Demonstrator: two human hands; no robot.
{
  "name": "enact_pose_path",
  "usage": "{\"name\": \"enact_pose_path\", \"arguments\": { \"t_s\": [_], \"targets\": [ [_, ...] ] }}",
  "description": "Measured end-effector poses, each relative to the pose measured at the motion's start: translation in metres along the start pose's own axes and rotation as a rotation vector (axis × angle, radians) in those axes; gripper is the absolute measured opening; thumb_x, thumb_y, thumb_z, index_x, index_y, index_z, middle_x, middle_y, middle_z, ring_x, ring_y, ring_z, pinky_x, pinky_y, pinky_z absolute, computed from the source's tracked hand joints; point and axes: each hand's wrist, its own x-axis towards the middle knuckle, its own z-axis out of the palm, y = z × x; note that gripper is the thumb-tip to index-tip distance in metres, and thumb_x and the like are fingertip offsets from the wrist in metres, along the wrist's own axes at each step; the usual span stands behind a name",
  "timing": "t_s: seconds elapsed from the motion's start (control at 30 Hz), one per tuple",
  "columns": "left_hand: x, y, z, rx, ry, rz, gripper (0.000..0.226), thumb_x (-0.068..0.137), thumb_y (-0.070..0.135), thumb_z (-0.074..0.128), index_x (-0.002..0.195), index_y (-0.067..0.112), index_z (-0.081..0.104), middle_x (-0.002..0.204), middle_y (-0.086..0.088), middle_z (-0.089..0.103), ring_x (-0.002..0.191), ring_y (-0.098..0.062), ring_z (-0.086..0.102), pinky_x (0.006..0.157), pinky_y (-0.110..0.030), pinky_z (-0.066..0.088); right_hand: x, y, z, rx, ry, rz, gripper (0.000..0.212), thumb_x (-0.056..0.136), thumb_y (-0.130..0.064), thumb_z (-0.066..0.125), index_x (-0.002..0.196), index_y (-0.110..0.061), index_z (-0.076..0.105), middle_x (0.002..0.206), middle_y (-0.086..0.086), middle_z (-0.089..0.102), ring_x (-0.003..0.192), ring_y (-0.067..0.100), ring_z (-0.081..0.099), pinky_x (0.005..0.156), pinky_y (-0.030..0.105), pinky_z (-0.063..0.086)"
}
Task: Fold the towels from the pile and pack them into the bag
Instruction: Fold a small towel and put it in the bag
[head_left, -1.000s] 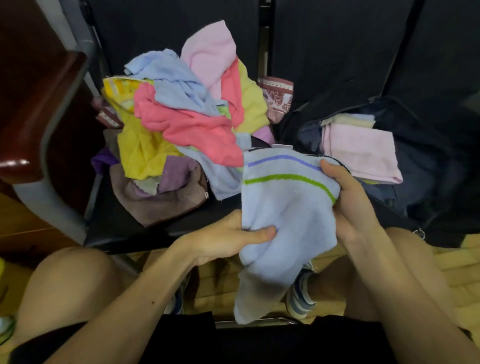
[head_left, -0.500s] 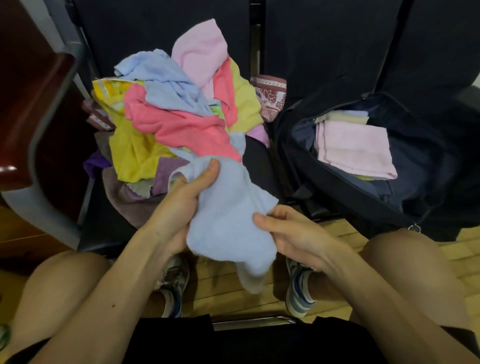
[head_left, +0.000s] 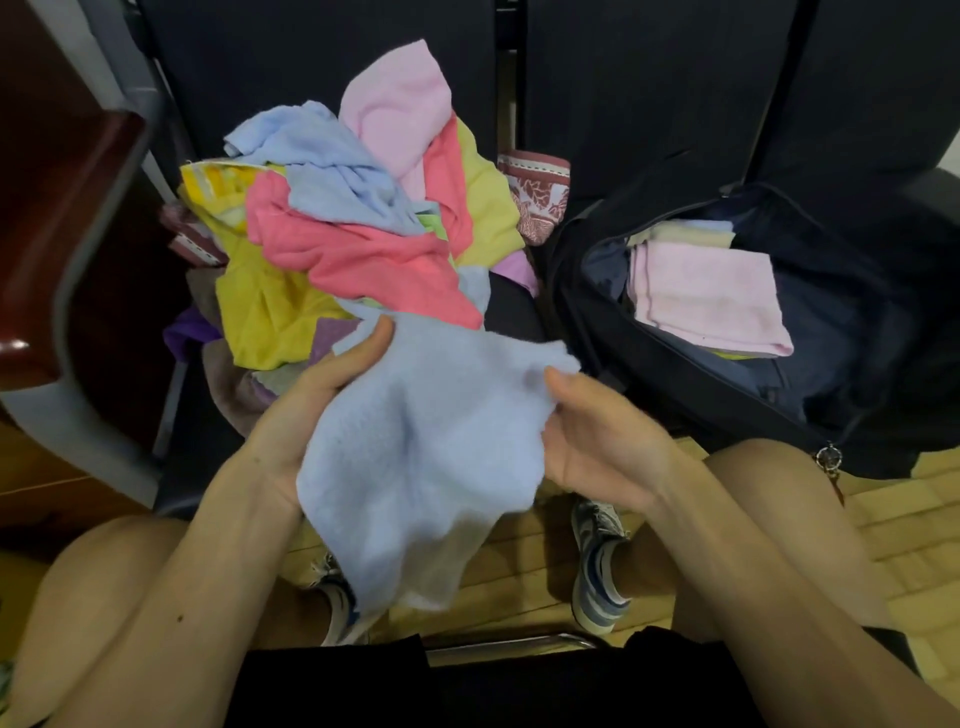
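A light blue towel (head_left: 421, 457) hangs crumpled between my hands above my knees. My left hand (head_left: 306, 400) grips its upper left edge, thumb on top. My right hand (head_left: 592, 431) pinches its upper right corner, palm turned up. Behind it a pile of towels (head_left: 358, 228) in pink, yellow, blue and purple lies on a dark seat. To the right an open black bag (head_left: 597, 332) holds a folded pale pink towel (head_left: 706, 296) on top of other folded ones.
A dark red and grey chair (head_left: 78, 249) stands at the left. A patterned maroon cloth (head_left: 535, 197) sits behind the pile. Dark seat backs (head_left: 649, 78) fill the far side. My knees and shoes are over a wooden floor (head_left: 909, 535).
The towel went from held flat with its stripes showing to bunched up. My right hand let go, moved down, then took the right corner again, spreading the cloth wider.
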Motion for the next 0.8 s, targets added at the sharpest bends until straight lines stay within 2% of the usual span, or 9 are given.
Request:
{"name": "enact_pose_path", "arguments": {
  "t_s": [0.1,0.17,0.27,0.33,0.4,0.5,0.57,0.63,0.8],
  "targets": [
    [-0.002,0.000,0.002,0.002,0.066,-0.009,0.057,0.100,0.028,0.047,0.052,0.020,0.077,0.068,0.003,0.075,0.060,-0.007,0.072,0.047,-0.019,0.053,0.003,0.015,0.006,-0.437,0.050,0.147,0.024,0.083,-0.009,0.073,0.106,-0.010,0.066,0.093,0.000,0.073,0.078,0.013,0.068,0.066,0.029,0.055],
    [-0.007,-0.003,0.007,0.068,0.118,0.027,0.062,0.100,0.026,0.049,0.042,0.025,0.072,0.058,0.007,0.071,0.052,-0.003,0.069,0.045,-0.017,0.052,0.004,0.021,0.008,-0.564,-0.009,0.171,0.016,0.084,-0.008,0.071,0.100,-0.009,0.070,0.090,-0.001,0.071,0.077,0.011,0.065,0.072,0.030,0.050],
    [-0.002,-0.007,0.003,0.081,0.131,0.044,0.057,0.097,0.029,0.053,0.043,0.030,0.072,0.059,0.007,0.071,0.055,-0.003,0.070,0.047,-0.020,0.055,-0.003,0.012,0.007,-0.284,-0.172,0.056,0.024,0.081,-0.015,0.077,0.105,-0.015,0.075,0.104,-0.002,0.073,0.099,0.014,0.068,0.093,0.032,0.052],
    [0.003,-0.010,-0.001,0.002,0.036,-0.072,0.042,0.091,0.041,0.052,0.067,0.023,0.081,0.080,-0.002,0.077,0.073,-0.015,0.075,0.056,-0.027,0.059,-0.008,0.006,0.004,-0.049,-0.306,-0.034,0.027,0.090,-0.017,0.067,0.117,-0.016,0.071,0.115,-0.001,0.072,0.109,0.014,0.066,0.096,0.033,0.051],
    [0.005,-0.017,-0.002,0.006,-0.050,-0.194,0.050,0.081,0.057,0.051,0.091,0.020,0.082,0.101,-0.007,0.076,0.091,-0.022,0.074,0.067,-0.032,0.060,-0.010,0.000,0.004,0.144,-0.335,-0.095,0.032,0.102,-0.010,0.047,0.130,-0.005,0.058,0.125,0.011,0.067,0.118,0.023,0.062,0.101,0.038,0.048],
    [0.007,-0.032,0.000,-0.032,-0.201,-0.275,0.069,0.064,0.068,0.071,0.116,0.022,0.075,0.124,-0.006,0.070,0.114,-0.023,0.067,0.089,-0.037,0.057,-0.013,-0.008,0.010,0.246,-0.158,-0.136,0.034,0.100,-0.016,0.050,0.127,0.001,0.061,0.121,0.016,0.068,0.116,0.026,0.064,0.101,0.039,0.049],
    [0.008,-0.040,-0.002,-0.030,-0.306,-0.324,0.075,0.059,0.069,0.078,0.119,0.026,0.073,0.129,-0.002,0.067,0.121,-0.022,0.063,0.095,-0.038,0.054,-0.018,-0.015,0.009,0.246,0.060,-0.139,0.031,0.087,-0.026,0.063,0.107,-0.006,0.075,0.104,0.009,0.075,0.096,0.019,0.072,0.084,0.032,0.057],
    [0.008,-0.044,-0.004,0.055,-0.358,-0.354,0.067,0.060,0.062,0.083,0.116,0.026,0.075,0.126,-0.002,0.069,0.118,-0.021,0.064,0.093,-0.037,0.055,-0.018,-0.022,0.007,0.205,0.276,-0.227,0.032,0.083,-0.029,0.057,0.099,-0.008,0.076,0.096,0.007,0.076,0.085,0.016,0.073,0.076,0.028,0.059],
    [0.018,-0.042,-0.008,0.419,-0.096,-0.190,0.037,0.072,0.027,0.084,0.105,0.010,0.078,0.115,-0.016,0.072,0.107,-0.028,0.069,0.078,-0.032,0.060,-0.020,-0.026,-0.015,0.279,0.638,-0.298,0.029,0.103,-0.017,0.045,0.122,0.001,0.059,0.104,0.012,0.071,0.089,0.018,0.068,0.075,0.027,0.060]
  ]
}}
